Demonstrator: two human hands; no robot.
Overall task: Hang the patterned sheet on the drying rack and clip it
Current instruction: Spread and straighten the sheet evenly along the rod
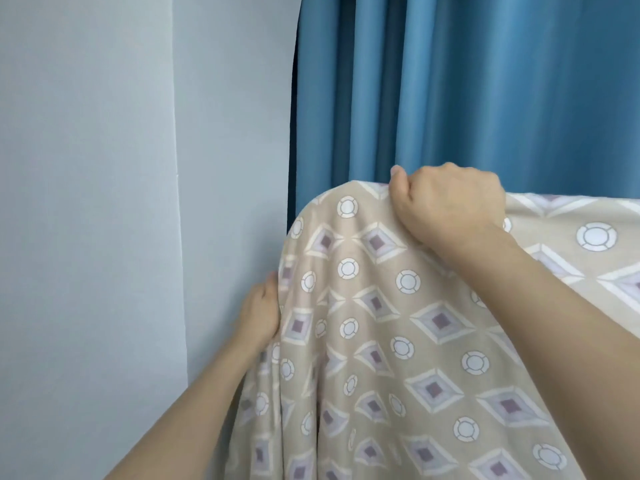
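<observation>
While the patterned sheet (398,341) hangs draped over a support hidden beneath it, in front of the blue curtain (467,81), the right hand (450,202) has its fingers curled round the sheet's top fold. The left hand (259,313) holds the sheet's left edge lower down, beside the pale wall (104,202); its fingers are tucked behind the cloth.

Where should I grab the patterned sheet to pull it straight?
Probably grip the patterned sheet at its hanging left edge, coming from the wall side. The fabric bunches in folds there, and the left hand already holds that edge.
</observation>
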